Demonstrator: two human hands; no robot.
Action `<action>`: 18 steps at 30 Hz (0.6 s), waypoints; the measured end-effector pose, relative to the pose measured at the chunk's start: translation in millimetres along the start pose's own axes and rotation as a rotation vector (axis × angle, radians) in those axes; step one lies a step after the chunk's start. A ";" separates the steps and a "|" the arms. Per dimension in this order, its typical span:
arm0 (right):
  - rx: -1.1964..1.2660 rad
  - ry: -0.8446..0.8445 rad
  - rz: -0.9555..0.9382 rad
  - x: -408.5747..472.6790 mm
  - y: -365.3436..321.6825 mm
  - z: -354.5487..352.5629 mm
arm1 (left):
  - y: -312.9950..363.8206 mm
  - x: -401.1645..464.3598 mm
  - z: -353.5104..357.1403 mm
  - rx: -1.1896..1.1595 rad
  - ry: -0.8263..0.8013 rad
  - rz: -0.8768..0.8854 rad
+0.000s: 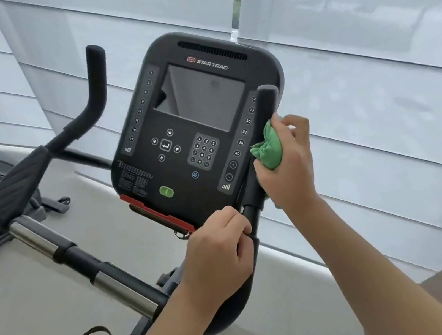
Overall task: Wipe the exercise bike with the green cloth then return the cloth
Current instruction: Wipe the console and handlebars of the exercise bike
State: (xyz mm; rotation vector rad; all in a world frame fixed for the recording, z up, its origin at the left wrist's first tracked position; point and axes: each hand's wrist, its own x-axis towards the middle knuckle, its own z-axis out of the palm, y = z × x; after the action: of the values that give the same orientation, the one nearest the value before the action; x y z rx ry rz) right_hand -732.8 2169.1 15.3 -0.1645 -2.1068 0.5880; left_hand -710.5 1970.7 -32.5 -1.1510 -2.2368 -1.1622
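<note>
Right hand (285,163) wrapped tight around green cloth (264,147), pressing it against the upright black handlebar (267,108) at three o'clock of the console (193,131). Left hand (216,255) at six o'clock of the console, fingers curled around the same bar lower down.

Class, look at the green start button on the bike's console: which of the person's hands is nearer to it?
Left. The left hand grips the handlebar stem just below the console, under the green start button. The right hand holds the green cloth on the right handlebar, beyond the console's edge.
</note>
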 end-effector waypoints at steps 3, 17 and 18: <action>0.017 -0.091 0.014 -38.2 -2.5 -2.9 | -0.1 -1.2 0.1 -0.010 -0.003 -0.013; -0.005 -0.294 0.000 -52.9 -39.0 -69.2 | -13.0 -46.1 -11.2 -0.135 -0.072 -0.104; -0.028 -0.241 -0.064 -37.3 -40.6 -64.8 | -12.8 -46.6 -12.3 -0.136 -0.074 -0.111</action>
State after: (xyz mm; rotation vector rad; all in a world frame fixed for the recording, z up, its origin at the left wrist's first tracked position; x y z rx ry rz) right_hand -654.5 2143.6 36.8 -0.0424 -2.3443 0.5632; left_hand -693.4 1933.5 -60.9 -1.1512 -2.3345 -1.3553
